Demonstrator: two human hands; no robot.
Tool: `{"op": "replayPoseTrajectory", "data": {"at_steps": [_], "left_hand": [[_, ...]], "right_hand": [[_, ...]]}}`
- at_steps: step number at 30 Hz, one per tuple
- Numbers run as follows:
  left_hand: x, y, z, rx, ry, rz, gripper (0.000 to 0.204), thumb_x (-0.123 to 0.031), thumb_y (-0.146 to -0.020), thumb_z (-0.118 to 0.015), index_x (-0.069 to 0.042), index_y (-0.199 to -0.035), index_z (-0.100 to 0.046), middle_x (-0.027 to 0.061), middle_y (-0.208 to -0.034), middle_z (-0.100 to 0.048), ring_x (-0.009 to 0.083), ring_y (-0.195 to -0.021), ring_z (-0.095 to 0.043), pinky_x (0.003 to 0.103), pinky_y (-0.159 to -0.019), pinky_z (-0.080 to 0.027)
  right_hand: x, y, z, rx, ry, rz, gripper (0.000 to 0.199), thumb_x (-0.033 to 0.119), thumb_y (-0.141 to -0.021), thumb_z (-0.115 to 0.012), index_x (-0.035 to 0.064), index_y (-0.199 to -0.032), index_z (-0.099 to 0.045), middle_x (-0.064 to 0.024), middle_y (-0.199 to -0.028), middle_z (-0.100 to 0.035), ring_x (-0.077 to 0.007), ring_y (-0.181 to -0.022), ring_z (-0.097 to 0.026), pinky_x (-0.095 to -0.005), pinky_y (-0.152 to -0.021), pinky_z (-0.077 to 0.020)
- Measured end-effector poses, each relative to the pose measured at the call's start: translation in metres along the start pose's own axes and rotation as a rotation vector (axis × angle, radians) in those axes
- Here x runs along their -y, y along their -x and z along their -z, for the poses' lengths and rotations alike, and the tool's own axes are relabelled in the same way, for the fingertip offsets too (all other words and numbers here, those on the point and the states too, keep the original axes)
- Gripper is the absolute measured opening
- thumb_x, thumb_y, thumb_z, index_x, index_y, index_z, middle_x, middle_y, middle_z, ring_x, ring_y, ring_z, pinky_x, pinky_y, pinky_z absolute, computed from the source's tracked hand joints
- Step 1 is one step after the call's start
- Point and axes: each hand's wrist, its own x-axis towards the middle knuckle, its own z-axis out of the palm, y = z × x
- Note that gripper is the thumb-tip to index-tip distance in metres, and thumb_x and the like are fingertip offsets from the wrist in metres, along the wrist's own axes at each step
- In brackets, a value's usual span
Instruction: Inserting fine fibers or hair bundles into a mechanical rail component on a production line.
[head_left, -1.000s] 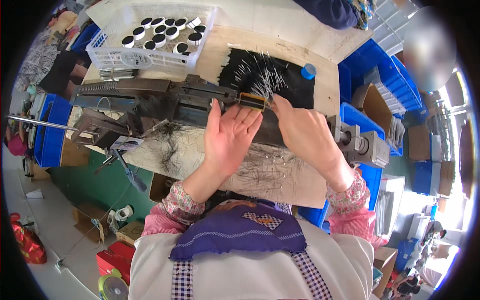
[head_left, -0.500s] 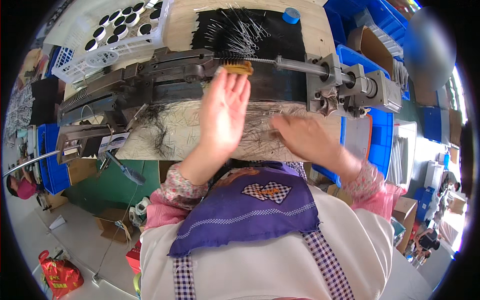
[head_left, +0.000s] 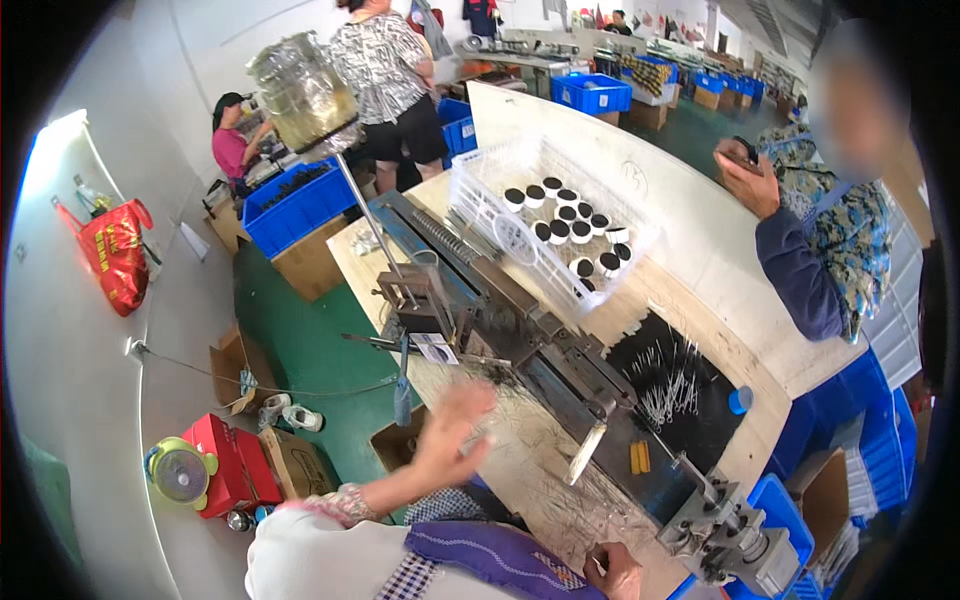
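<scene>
My left hand (head_left: 455, 435) is raised over the near left edge of the workbench, smeared by motion. Its fingers are spread and nothing shows in them. At the bottom edge, beside the purple apron (head_left: 500, 555), my right hand (head_left: 613, 572) has its fingers curled in; anything inside is hidden. Across the bench runs a long metal machine (head_left: 520, 345) with a clamp head (head_left: 725, 535) at its right end. A small yellow block (head_left: 639, 457) lies on its bed. Behind, thin twisted-wire brushes (head_left: 672, 390) are spread on a black cloth (head_left: 715, 400).
A white plastic basket (head_left: 500, 235) of black-topped white round pieces stands behind the machine. A blue tape roll (head_left: 740, 400) sits by the cloth. Loose dark bristles litter the wood. A person (head_left: 840, 230) stands across the bench holding a phone. Blue bins (head_left: 850, 410) are at right.
The view has swung up and to the left. My left hand has come away from the yellow block, leaving it on the machine. My right hand has gone down close to the apron.
</scene>
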Motion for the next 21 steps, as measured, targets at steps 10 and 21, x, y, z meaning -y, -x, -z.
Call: {"op": "replayPoseTrajectory", "data": {"at_steps": [10, 21], "left_hand": [[0.168, 0.077, 0.092, -0.146, -0.622, 0.923, 0.088, -0.012, -0.076, -0.063, -0.011, -0.150, -0.015, 0.0214, -0.073, -0.066, 0.0424, -0.071, -0.065, 0.049, -0.064, -0.051], [-0.110, -0.040, -0.005, 0.615, 1.045, 0.022, 0.050, -0.019, -0.097, -0.049, -0.003, -0.143, -0.034, 0.0153, -0.134, -0.049, 0.0272, -0.125, -0.046, 0.039, -0.107, -0.033]], "right_hand": [[0.028, -0.019, 0.033, -0.432, -0.433, -0.092, 0.009, 0.002, -0.090, -0.058, -0.0013, -0.099, -0.057, -0.0074, -0.082, -0.059, -0.0130, -0.078, -0.054, -0.0291, -0.073, -0.0471], [0.067, -0.066, 0.067, -0.379, -0.189, 0.420, 0.012, -0.005, -0.079, -0.064, 0.0013, -0.088, -0.061, -0.0113, -0.072, -0.063, -0.0209, -0.060, -0.062, -0.0284, -0.056, -0.0476]]}}
